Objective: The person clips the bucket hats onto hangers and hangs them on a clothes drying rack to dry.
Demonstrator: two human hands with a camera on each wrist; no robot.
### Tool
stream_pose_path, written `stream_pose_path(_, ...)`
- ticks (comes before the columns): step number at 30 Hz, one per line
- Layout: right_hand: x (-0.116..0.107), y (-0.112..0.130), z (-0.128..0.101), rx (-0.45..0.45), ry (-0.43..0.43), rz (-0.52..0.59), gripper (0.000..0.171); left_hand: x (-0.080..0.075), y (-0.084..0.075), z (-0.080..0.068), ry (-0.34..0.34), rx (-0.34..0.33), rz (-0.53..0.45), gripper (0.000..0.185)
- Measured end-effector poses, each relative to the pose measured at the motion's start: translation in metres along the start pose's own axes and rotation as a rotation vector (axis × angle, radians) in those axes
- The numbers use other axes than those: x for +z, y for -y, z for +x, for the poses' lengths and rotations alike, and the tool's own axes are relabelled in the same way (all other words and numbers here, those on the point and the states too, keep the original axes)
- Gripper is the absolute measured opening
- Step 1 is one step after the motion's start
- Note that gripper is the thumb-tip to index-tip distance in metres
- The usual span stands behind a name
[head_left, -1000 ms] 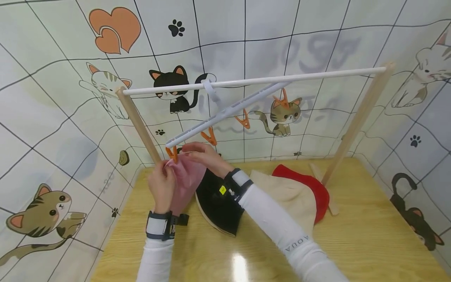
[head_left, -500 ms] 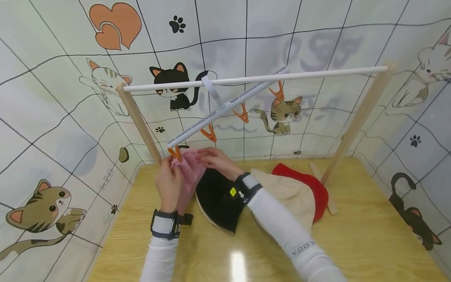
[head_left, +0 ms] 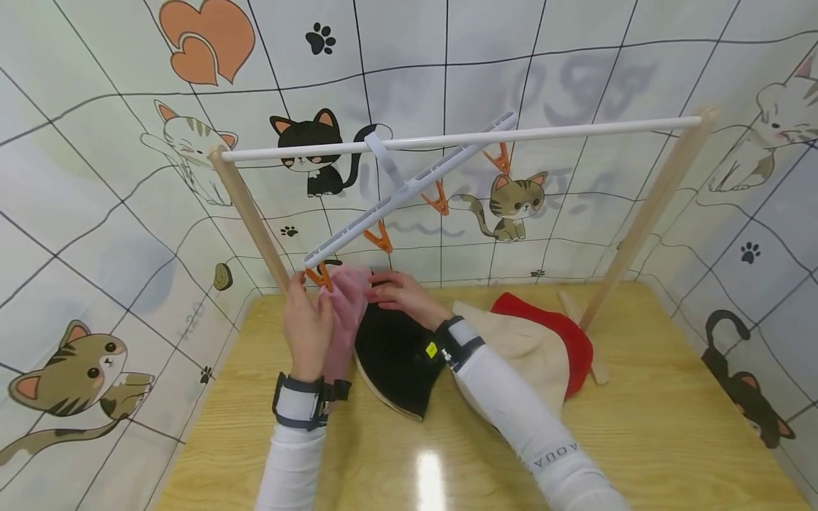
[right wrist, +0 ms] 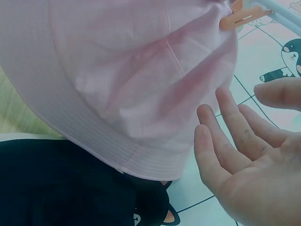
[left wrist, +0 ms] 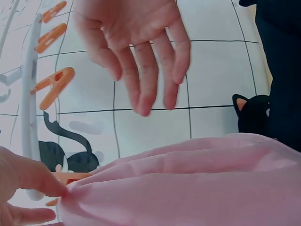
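Observation:
A pink bucket hat (head_left: 348,301) hangs by its crown from an orange clip (head_left: 319,277) at the low left end of the white clip hanger (head_left: 409,190). My left hand (head_left: 308,330) is beside that clip. In the left wrist view its thumb (left wrist: 40,179) touches the hat just by the clip, while another finger stands apart below. My right hand (head_left: 409,298) is held to the right of the hat with fingers extended. The right wrist view shows its fingers (right wrist: 230,136) spread, holding nothing, with the pink hat's brim (right wrist: 108,150) hanging nearby.
The hanger hooks over a white rod (head_left: 543,133) between wooden posts (head_left: 645,220), tilted up to the right. Several orange clips (head_left: 437,200) hang along it. A black hat (head_left: 399,362) and a cream and red cloth item (head_left: 530,348) lie on the wooden table (head_left: 383,461).
My right hand has drawn away from the pink hat to the right. My left hand's fingers have loosened by the clip. The hanger's right end has swung up above the rod.

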State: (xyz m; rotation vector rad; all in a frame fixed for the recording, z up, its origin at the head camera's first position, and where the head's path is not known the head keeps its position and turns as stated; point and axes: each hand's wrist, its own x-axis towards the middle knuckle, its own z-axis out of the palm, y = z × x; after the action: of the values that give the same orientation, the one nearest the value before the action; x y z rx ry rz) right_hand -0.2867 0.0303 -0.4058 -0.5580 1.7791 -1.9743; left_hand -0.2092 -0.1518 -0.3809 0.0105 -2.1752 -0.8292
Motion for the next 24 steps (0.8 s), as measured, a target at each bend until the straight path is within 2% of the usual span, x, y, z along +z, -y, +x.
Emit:
stream_pose_path(6,-0.004,-0.004,-0.006,0.011,0.016,-0.019,0.042,-0.001,-0.009,-0.002,-0.006,0.026,0.012,0.054)
stream_pose_path(12,-0.01,-0.01,-0.008,0.018,0.005,-0.045,0.04,-0.002,-0.017,-0.002,0.033,0.019,0.01,0.058)
stream_pose_path(18,-0.013,-0.013,-0.012,0.028,0.001,-0.081,0.039,-0.002,-0.022,-0.004,0.045,0.008,0.013,0.063)
stream_pose_path(24,-0.016,-0.02,-0.016,0.033,0.007,-0.05,0.037,-0.004,-0.028,-0.006,0.029,0.04,-0.007,0.068)
